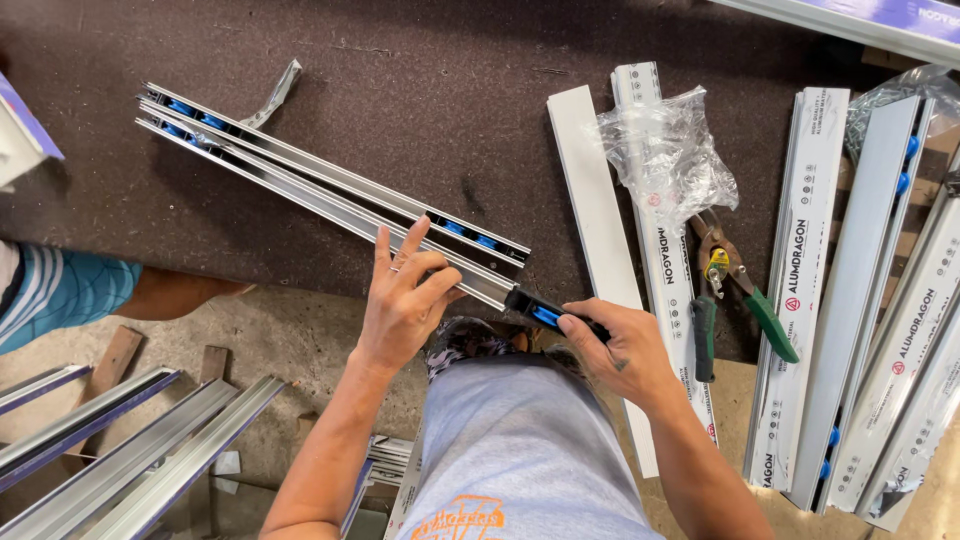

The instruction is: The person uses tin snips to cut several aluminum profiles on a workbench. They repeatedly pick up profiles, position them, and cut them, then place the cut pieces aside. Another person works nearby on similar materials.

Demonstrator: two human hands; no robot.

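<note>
A long silver aluminium rail (pixel 330 185) with blue inserts lies slantwise on the dark worktop (pixel 420 90). My left hand (pixel 405 300) rests on the rail's near end, fingers spread and pressing it down. My right hand (pixel 610 345) grips the black-and-blue handle of a tool (pixel 545 312), whose tip meets the rail's end right beside my left hand. The tool's tip is hidden against the rail.
White profile strips (pixel 600 230) and wrapped aluminium profiles (pixel 810 280) lie at the right, with a crumpled clear plastic bag (pixel 665 150) and green-handled tin snips (pixel 735 290) on them. More rails (pixel 130 440) sit at the lower left. Another person's arm in a blue striped sleeve (pixel 60 290) reaches in from the left.
</note>
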